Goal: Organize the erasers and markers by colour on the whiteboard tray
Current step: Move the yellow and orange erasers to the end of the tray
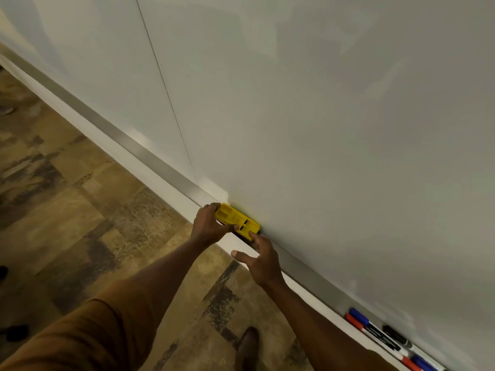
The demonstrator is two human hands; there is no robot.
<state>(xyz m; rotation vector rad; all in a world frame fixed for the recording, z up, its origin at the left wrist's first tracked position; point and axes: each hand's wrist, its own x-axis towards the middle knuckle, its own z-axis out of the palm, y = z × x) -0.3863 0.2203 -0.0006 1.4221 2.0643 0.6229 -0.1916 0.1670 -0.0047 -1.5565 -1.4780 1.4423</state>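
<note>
A yellow eraser [237, 219] lies on the metal whiteboard tray [150, 153], against the board. My left hand [207, 227] grips its left end, thumb on its front face. My right hand [258, 259] touches the eraser's right end with its fingertips, thumb spread wide. Far right on the tray lie a red marker [356, 323], a blue marker [360, 314] and a black marker [396, 337], bunched side by side. More red and blue marker ends show at the frame's bottom right.
The whiteboard [321, 116] fills the upper frame, with a vertical seam left of centre. Below the tray is patterned brown flooring [80, 210]. A brown shoe [247, 346] stands near the wall.
</note>
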